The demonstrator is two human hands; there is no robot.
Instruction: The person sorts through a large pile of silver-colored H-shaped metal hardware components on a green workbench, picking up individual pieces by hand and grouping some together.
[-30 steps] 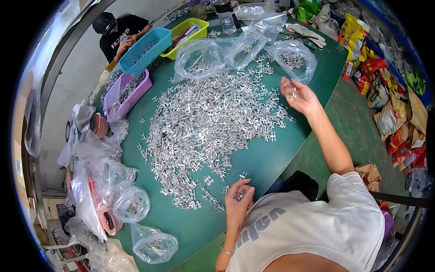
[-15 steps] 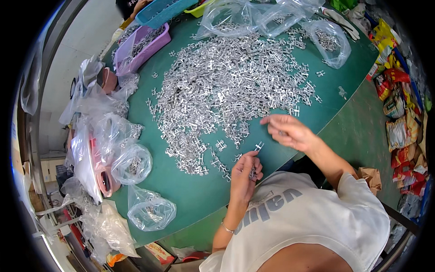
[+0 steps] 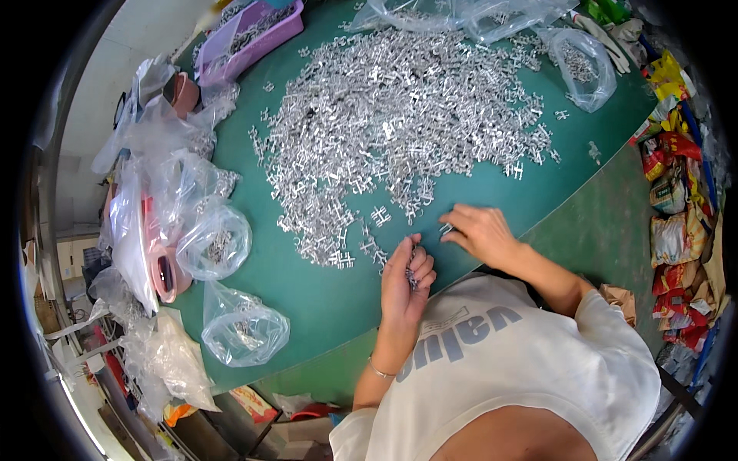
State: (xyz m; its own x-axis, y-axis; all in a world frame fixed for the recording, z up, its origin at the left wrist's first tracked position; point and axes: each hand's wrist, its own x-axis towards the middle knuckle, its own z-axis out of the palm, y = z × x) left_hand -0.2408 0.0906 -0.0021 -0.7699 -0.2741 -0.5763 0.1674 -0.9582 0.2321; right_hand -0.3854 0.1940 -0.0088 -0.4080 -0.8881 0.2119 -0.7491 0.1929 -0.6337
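A wide heap of small silver metal clips (image 3: 400, 115), branched in shape, covers the middle of the green table (image 3: 323, 323). My left hand (image 3: 406, 283) is near the table's front edge, its fingers curled around several of the same clips, partly hidden in the palm. To its right, my right hand (image 3: 484, 237) pinches a single metal clip (image 3: 446, 228) between thumb and fingertips. The two hands are apart, a short gap between them. A few loose clips (image 3: 374, 250) lie just left of my left hand, and another clip (image 3: 380, 216) lies beyond it.
Clear plastic bags holding clips stand at the left, one bag (image 3: 246, 326) near the front edge, another bag (image 3: 215, 242) behind it. A purple basket (image 3: 254, 38) of parts sits far left. At far right is an open bag (image 3: 580, 69). Colourful packages (image 3: 676, 230) line the right side.
The clip that stuck up from my left fingertips is gone from there; my right hand, now closer to the left, pinches one. The whole view has shifted slightly.
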